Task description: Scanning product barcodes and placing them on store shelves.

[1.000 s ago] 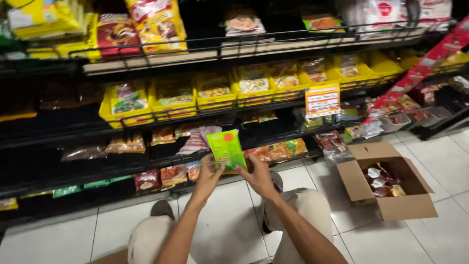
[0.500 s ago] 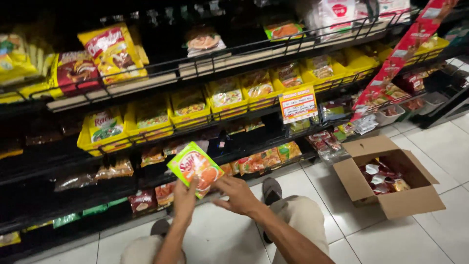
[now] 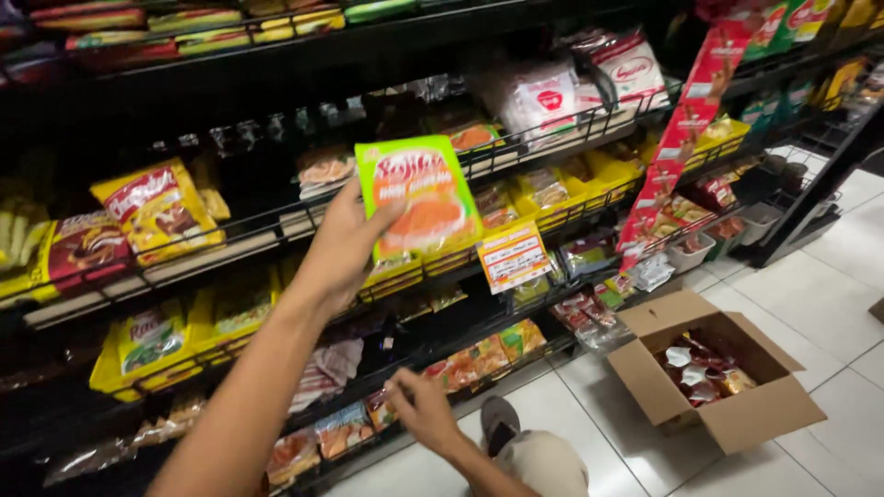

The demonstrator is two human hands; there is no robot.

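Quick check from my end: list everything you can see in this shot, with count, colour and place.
Green packet: one, green with an orange picture, held up before the middle shelf.
Shelves: several tiers, black wire, across the left and centre.
Yellow bags: a few, yellow and red, left on the middle shelf.
White bags: several, white and red, upper right shelf.
Price tag: one, orange and white, hanging on a shelf edge.
Cardboard box: one, brown, open, on the floor at right, small packets inside.
Floor: white tiles, right.
Left hand: raised, gripping the green packet.
Right hand: low, at the bottom shelf; what it touches is unclear.
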